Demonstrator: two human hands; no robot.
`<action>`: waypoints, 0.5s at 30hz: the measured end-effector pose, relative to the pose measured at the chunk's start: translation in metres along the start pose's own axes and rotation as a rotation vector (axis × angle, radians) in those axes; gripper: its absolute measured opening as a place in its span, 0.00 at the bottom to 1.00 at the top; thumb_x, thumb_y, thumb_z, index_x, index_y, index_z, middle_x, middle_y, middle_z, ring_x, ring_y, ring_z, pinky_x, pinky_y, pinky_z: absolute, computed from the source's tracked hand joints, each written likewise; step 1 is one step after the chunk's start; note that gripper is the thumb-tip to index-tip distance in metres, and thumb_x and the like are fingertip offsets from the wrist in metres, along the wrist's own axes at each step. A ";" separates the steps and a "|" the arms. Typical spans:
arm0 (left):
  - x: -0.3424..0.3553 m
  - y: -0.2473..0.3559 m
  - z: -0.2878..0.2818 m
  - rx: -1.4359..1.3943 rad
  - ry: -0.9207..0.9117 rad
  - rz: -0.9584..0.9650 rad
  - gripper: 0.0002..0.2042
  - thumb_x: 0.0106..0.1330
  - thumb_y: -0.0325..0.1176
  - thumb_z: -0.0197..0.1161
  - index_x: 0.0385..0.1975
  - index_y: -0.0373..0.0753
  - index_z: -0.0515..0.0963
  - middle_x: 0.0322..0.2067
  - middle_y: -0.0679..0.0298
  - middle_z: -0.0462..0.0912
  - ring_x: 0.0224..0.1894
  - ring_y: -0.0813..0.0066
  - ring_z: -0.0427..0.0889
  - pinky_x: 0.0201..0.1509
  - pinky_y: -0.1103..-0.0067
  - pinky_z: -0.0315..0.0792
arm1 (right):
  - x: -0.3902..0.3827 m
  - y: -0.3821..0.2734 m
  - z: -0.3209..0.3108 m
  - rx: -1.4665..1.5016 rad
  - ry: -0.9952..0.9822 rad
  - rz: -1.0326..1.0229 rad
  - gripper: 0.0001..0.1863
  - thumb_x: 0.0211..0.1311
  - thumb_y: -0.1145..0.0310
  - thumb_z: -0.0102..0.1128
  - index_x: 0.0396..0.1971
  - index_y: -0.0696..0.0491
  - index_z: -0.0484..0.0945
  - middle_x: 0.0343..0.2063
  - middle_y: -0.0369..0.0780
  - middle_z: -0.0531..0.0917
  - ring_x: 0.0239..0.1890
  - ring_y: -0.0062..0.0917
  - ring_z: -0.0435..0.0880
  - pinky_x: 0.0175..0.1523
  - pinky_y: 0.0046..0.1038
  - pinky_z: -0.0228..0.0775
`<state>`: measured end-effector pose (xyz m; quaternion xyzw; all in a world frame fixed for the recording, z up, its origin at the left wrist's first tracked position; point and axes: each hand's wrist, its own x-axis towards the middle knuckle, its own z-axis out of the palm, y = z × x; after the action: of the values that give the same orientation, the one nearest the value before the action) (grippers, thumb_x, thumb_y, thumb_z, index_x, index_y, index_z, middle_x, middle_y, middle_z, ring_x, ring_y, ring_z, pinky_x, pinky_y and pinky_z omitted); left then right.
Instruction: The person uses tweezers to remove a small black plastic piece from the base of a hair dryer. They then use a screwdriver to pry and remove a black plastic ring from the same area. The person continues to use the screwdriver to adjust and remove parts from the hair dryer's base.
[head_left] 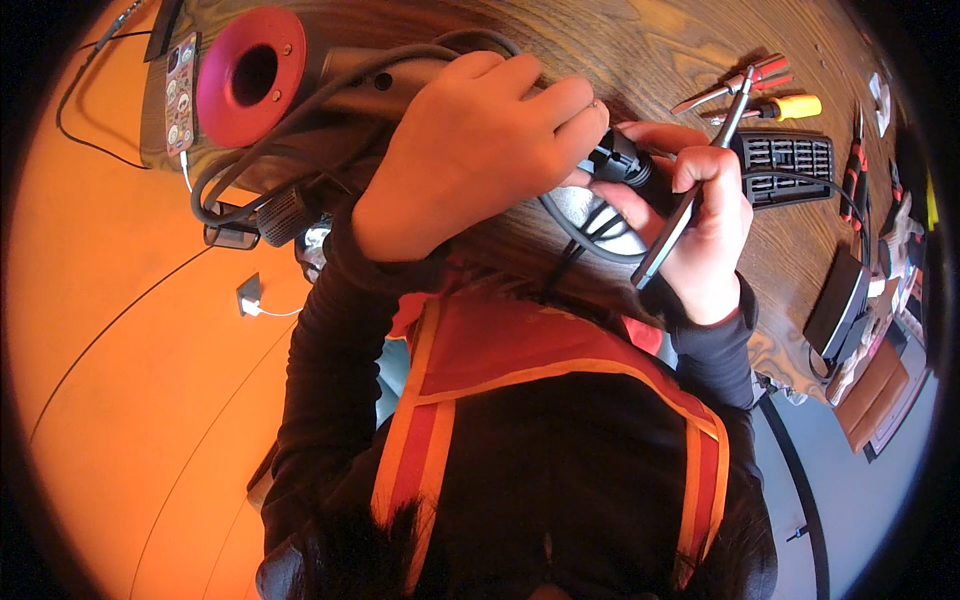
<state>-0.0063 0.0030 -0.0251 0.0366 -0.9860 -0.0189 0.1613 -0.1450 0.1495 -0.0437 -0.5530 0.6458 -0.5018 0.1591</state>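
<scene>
My left hand [490, 140] is closed, its fingertips at a black plastic fitting [620, 158] with a ridged neck. The thumb and fingers of my right hand [705, 220] pinch that fitting from the other side. A slim grey precision screwdriver [668, 238] also lies in my right hand, slanting past the thumb with its thin tip pointing away from me. A black cable [600, 255] loops beneath both hands. Beyond my left hand sits a dark rounded housing [350, 85], partly covered by coiled cable. What the left fingers grip exactly is partly hidden.
A pink ring-shaped part [290, 50] and a phone [180, 90] lie at the far left. At the right are red-handled [770, 72] and yellow-handled screwdrivers [797, 107], a black bit case [790, 165], pliers [855, 180] and a black box [838, 300] near the table edge.
</scene>
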 end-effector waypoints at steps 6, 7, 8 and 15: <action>-0.001 0.002 0.003 0.001 -0.012 -0.009 0.22 0.40 0.42 0.66 0.38 0.42 0.75 0.31 0.70 0.73 0.31 0.71 0.72 0.34 0.76 0.70 | 0.002 -0.004 -0.003 -0.070 -0.003 -0.053 0.21 0.44 0.73 0.72 0.22 0.54 0.62 0.34 0.44 0.82 0.33 0.30 0.82 0.37 0.24 0.73; -0.001 0.002 0.004 0.016 -0.009 -0.007 0.22 0.40 0.42 0.66 0.38 0.42 0.75 0.31 0.70 0.73 0.31 0.71 0.72 0.34 0.76 0.70 | 0.003 -0.003 -0.002 -0.046 0.003 -0.042 0.20 0.44 0.73 0.72 0.22 0.54 0.62 0.34 0.44 0.82 0.33 0.30 0.82 0.37 0.24 0.73; 0.000 0.002 0.004 0.006 -0.026 -0.008 0.22 0.40 0.42 0.66 0.38 0.42 0.75 0.32 0.70 0.73 0.31 0.71 0.72 0.34 0.76 0.70 | 0.004 -0.002 -0.002 -0.022 0.010 -0.033 0.20 0.44 0.73 0.72 0.22 0.54 0.62 0.34 0.45 0.82 0.33 0.30 0.82 0.37 0.24 0.73; -0.001 0.001 0.008 0.080 0.068 0.017 0.12 0.46 0.36 0.62 0.33 0.44 0.76 0.27 0.72 0.70 0.27 0.75 0.72 0.32 0.79 0.67 | 0.008 0.001 -0.009 0.253 -0.064 0.126 0.15 0.56 0.75 0.61 0.36 0.54 0.62 0.38 0.43 0.79 0.45 0.33 0.81 0.44 0.26 0.72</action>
<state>-0.0083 0.0043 -0.0331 0.0352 -0.9802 0.0230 0.1933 -0.1551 0.1467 -0.0374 -0.5025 0.6055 -0.5504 0.2792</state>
